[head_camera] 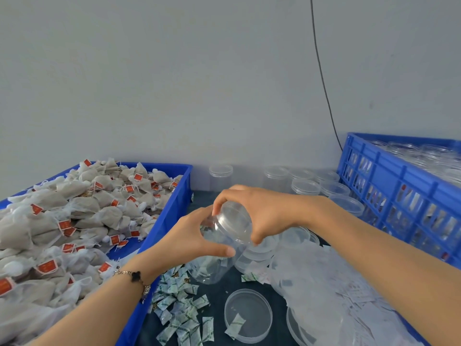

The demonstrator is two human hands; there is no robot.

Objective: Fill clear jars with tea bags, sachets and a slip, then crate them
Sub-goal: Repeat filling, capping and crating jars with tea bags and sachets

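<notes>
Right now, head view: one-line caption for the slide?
Both hands, left and right, hold a clear jar tilted above the sachets, between tea bag tray and crate.

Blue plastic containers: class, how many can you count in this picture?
2. A blue tray on the left holds the heap of tea bags; a slotted blue crate on the right holds clear jars. Others may lie outside the view.
</notes>
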